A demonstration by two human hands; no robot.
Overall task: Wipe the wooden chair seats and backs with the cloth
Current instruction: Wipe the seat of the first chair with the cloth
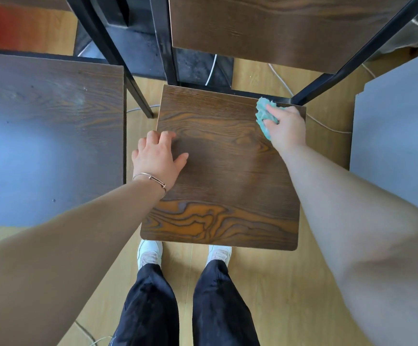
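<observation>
A dark wooden chair seat (227,186) lies right below me, with its wooden backrest (265,28) on a black metal frame behind it. My right hand (286,128) presses a crumpled teal cloth (264,114) onto the seat's far right corner. My left hand (156,156) rests flat on the seat's left edge, fingers spread, holding nothing; a thin bracelet sits on its wrist.
A second wooden seat (48,136) stands close on the left. A grey surface (397,126) borders the right side. Black chair legs (138,93) and white cables (327,126) cross the light wood floor. My feet (150,255) stand at the seat's front edge.
</observation>
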